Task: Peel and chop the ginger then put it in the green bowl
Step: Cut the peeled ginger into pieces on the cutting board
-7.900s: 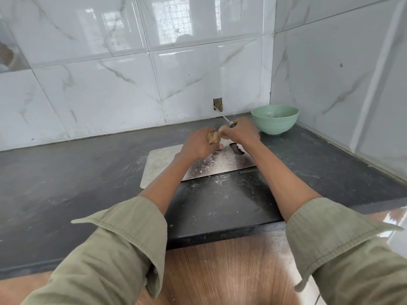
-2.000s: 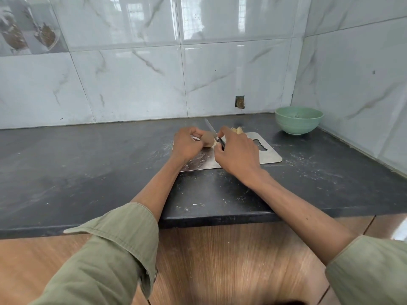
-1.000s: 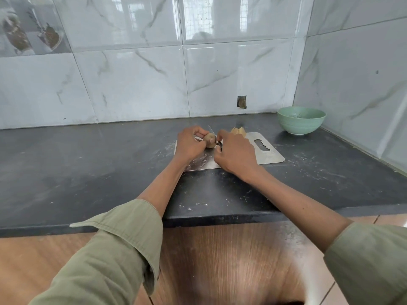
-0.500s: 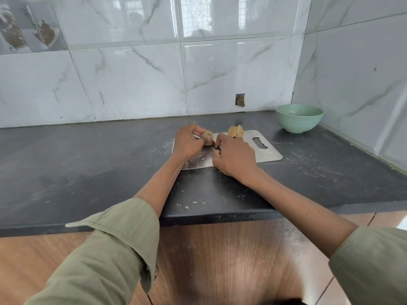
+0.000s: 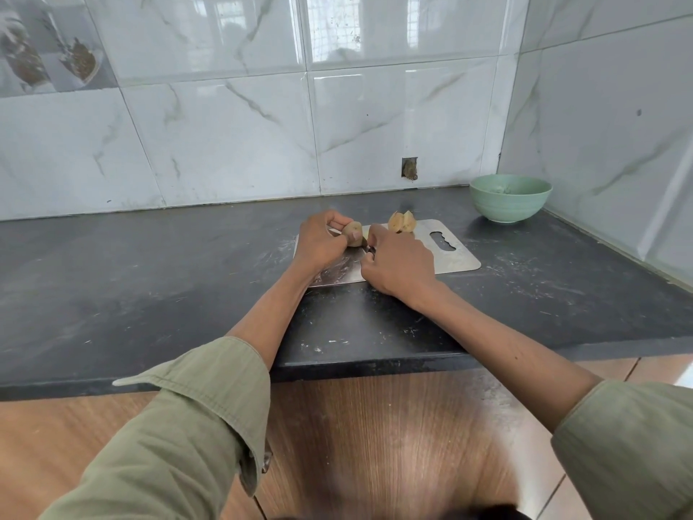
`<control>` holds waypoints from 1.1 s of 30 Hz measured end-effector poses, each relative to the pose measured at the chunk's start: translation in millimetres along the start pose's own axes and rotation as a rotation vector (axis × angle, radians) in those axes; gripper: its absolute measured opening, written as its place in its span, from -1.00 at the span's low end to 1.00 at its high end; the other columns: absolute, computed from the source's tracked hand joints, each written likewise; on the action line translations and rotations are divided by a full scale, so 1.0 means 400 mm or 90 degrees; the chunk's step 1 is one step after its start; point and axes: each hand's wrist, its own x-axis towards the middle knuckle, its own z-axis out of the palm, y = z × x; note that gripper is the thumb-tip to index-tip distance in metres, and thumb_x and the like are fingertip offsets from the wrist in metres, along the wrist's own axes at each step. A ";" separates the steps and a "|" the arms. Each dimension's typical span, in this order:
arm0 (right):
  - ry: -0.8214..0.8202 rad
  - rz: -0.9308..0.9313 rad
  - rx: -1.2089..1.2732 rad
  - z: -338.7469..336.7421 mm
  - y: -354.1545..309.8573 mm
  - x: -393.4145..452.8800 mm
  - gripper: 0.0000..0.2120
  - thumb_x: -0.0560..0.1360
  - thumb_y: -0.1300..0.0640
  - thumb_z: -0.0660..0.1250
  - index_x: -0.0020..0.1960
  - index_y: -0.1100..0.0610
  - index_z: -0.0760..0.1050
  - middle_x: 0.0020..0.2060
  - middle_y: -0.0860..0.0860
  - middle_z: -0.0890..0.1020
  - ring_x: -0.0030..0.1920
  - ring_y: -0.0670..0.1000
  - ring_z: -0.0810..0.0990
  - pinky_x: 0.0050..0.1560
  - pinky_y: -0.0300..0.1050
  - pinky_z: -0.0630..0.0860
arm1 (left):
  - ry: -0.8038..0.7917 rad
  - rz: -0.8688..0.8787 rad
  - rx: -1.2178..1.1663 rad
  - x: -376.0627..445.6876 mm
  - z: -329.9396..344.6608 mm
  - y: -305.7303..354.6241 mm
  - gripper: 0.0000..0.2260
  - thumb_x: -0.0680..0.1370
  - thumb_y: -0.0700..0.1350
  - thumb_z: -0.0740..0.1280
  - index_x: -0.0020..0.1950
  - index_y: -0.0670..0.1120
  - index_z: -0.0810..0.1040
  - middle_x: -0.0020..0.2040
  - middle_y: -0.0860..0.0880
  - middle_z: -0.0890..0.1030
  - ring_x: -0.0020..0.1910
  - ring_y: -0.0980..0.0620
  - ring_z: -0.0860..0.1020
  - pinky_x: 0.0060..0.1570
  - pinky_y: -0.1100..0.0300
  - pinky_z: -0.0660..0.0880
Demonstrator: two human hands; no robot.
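Note:
My left hand (image 5: 318, 243) pinches a small tan piece of ginger (image 5: 352, 233) down on the steel cutting board (image 5: 455, 258). Right beside it, my right hand (image 5: 397, 266) is curled round a knife (image 5: 365, 249); the hand hides most of the knife and its blade sits against the ginger. A second, cut chunk of ginger (image 5: 402, 222) lies loose on the board just behind my right hand. The green bowl (image 5: 510, 198) stands in the counter's back right corner, apart from both hands.
The dark stone counter (image 5: 150, 279) is dusted with pale smears around the board. Tiled walls close in behind and at the right, where the bowl stands. A wooden cabinet front runs below the counter's front edge.
The knife blade that stood up between my hands has dropped down against the ginger. Both hands stay on the board's left half, and the loose chunk shows more behind my right hand.

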 end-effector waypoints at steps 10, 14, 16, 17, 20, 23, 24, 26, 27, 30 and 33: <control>-0.022 0.006 0.016 -0.010 -0.002 0.001 -0.88 0.52 0.09 0.25 0.04 0.04 0.37 -0.14 0.05 0.50 -0.09 0.14 0.44 -0.15 -0.03 0.34 | 0.008 -0.004 -0.015 -0.012 -0.002 0.015 -0.83 0.43 -0.12 0.59 -0.02 -0.02 0.70 -0.14 0.09 0.72 -0.12 0.14 0.68 -0.02 0.11 0.67; -0.029 0.014 0.029 -0.012 0.002 0.007 -0.88 0.52 0.09 0.25 0.04 0.04 0.38 -0.24 0.01 0.43 -0.08 0.14 0.43 -0.15 -0.03 0.34 | 0.014 0.011 0.004 -0.013 -0.003 0.019 -0.84 0.44 -0.11 0.58 -0.01 -0.02 0.70 -0.13 0.09 0.72 -0.11 0.14 0.68 -0.03 0.11 0.66; -0.029 0.007 0.026 -0.012 0.002 0.006 -0.87 0.52 0.09 0.26 0.04 0.05 0.38 -0.28 -0.02 0.39 -0.09 0.14 0.43 -0.16 -0.04 0.33 | 0.036 0.011 -0.007 -0.013 -0.008 0.018 -0.84 0.44 -0.12 0.55 -0.01 -0.03 0.69 -0.14 0.07 0.72 -0.12 0.10 0.69 -0.02 0.03 0.67; -0.028 0.003 0.025 -0.012 0.002 0.006 -0.87 0.51 0.09 0.27 0.03 0.06 0.38 -0.28 -0.02 0.39 -0.10 0.14 0.43 -0.16 -0.04 0.33 | 0.050 0.007 -0.016 -0.013 -0.011 0.016 -0.84 0.44 -0.11 0.55 -0.01 -0.04 0.68 -0.14 0.06 0.73 -0.12 0.07 0.69 -0.02 0.00 0.67; -0.022 -0.003 0.025 -0.008 0.002 0.005 -0.88 0.52 0.08 0.27 0.02 0.06 0.38 -0.26 -0.01 0.42 -0.09 0.14 0.44 -0.15 -0.03 0.34 | 0.050 0.002 -0.019 -0.012 -0.014 0.013 -0.84 0.45 -0.10 0.55 0.00 -0.05 0.69 -0.12 0.05 0.72 -0.10 0.07 0.68 -0.03 0.04 0.66; -0.025 0.024 0.051 -0.011 0.010 0.008 -0.86 0.53 0.07 0.25 0.08 0.03 0.43 -0.26 -0.04 0.39 -0.07 0.13 0.43 -0.11 -0.04 0.36 | 0.029 0.009 0.011 -0.008 -0.007 0.010 -0.82 0.46 -0.07 0.55 0.02 -0.04 0.69 -0.10 0.06 0.72 -0.09 0.10 0.67 -0.04 0.08 0.66; -0.022 0.033 0.069 -0.013 0.014 0.009 -0.84 0.53 0.07 0.25 0.11 0.02 0.46 -0.27 -0.06 0.38 -0.06 0.14 0.45 -0.10 -0.03 0.36 | 0.025 0.007 0.015 -0.005 -0.006 0.007 -0.81 0.45 -0.07 0.55 0.03 -0.04 0.69 -0.10 0.06 0.72 -0.10 0.12 0.68 -0.04 0.09 0.66; 0.010 0.046 0.108 -0.017 0.020 0.012 -0.82 0.55 0.04 0.24 0.14 0.00 0.48 -0.25 -0.05 0.44 -0.04 0.16 0.48 -0.10 -0.02 0.37 | 0.021 -0.001 0.015 -0.002 -0.005 0.005 -0.81 0.45 -0.07 0.56 0.03 -0.04 0.69 -0.11 0.07 0.72 -0.12 0.15 0.67 -0.05 0.13 0.65; 0.035 0.048 0.125 -0.018 0.021 0.014 -0.81 0.55 0.03 0.24 0.15 -0.01 0.48 -0.21 -0.02 0.49 -0.03 0.18 0.49 -0.10 -0.01 0.38 | 0.019 -0.003 0.014 -0.001 -0.004 0.004 -0.81 0.44 -0.07 0.57 0.02 -0.03 0.69 -0.12 0.08 0.72 -0.13 0.15 0.67 -0.06 0.15 0.65; 0.096 0.030 0.145 -0.016 0.014 0.017 -0.78 0.56 0.02 0.22 0.19 -0.02 0.46 -0.12 0.05 0.57 -0.04 0.19 0.51 -0.11 0.01 0.41 | 0.009 -0.010 -0.003 -0.002 -0.003 0.006 -0.83 0.44 -0.06 0.58 -0.01 0.00 0.69 -0.13 0.10 0.72 -0.13 0.17 0.67 -0.08 0.20 0.63; 0.118 0.000 0.135 -0.015 0.011 0.015 -0.78 0.57 -0.01 0.21 0.19 -0.02 0.45 -0.14 0.06 0.59 -0.03 0.18 0.52 -0.11 0.02 0.44 | 0.001 -0.008 -0.005 -0.002 -0.008 0.006 -0.83 0.46 -0.03 0.58 0.01 -0.01 0.72 -0.12 0.11 0.72 -0.13 0.20 0.65 -0.10 0.27 0.56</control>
